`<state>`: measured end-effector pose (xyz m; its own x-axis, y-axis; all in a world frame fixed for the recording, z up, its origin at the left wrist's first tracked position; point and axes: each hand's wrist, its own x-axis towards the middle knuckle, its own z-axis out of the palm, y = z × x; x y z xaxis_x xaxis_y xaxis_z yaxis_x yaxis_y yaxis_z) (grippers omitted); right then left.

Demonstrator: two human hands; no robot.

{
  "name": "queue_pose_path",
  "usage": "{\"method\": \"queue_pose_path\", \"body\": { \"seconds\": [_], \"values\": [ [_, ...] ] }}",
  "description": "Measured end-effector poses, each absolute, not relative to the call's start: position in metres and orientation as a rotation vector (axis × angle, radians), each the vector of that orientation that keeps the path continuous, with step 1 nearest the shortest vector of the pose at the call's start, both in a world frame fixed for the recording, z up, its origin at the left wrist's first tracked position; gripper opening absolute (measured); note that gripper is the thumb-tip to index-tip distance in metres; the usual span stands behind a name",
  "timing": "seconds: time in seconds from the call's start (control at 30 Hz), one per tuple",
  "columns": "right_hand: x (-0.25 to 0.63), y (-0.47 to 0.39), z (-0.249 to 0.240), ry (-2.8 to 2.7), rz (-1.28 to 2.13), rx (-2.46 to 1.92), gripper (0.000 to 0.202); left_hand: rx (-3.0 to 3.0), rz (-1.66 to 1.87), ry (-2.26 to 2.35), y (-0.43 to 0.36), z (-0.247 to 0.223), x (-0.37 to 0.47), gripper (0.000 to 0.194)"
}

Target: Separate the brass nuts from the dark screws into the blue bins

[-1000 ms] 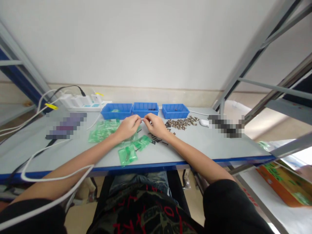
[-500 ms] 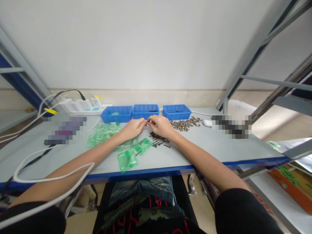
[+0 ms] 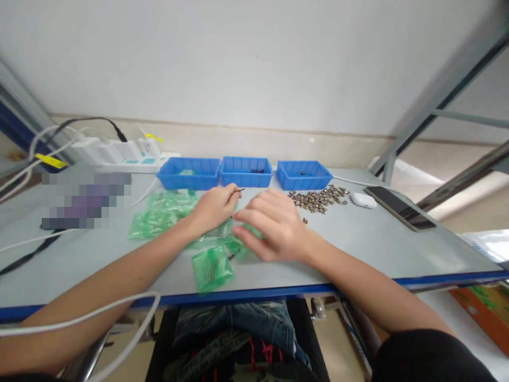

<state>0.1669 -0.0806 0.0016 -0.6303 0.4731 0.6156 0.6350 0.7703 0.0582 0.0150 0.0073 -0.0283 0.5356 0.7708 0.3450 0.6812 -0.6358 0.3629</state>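
My left hand pinches a dark screw, whose tip sticks out past the fingertips. Close to it on the right, my right hand has its fingers apart, with nothing visible between them, and it hides most of the dark screws on the table. Green plastic bags with small hardware lie beside and under my left forearm. One green bag lies nearer the front edge. A pile of shiny metal pieces spreads to the right of my right hand.
Three blue bins, left, middle and right, stand along the back. A white power strip with cables is at the back left. A white case and a phone lie on the right.
My right hand has come away from my left fingertips, opened and moved nearer the camera, over the dark screws. The view has shifted and the phone at right now shows.
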Motion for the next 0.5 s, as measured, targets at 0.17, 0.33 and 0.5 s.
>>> {"method": "queue_pose_path", "body": {
  "seconds": [0.17, 0.33, 0.5],
  "values": [
    [0.141, -0.107, -0.005, -2.711, -0.304, -0.488, 0.027, 2.553, 0.805, 1.253, 0.009, -0.034, 0.017, 0.029],
    [0.133, -0.106, -0.021, -2.805, -0.355, -0.256, 0.027, 2.543, 0.778, 1.236, 0.007, -0.033, 0.017, 0.029],
    [0.131, -0.108, -0.021, -2.684, -0.398, -0.213, 0.027, 2.591, 0.748, 1.172, 0.007, -0.037, 0.018, 0.029]
  ]
}}
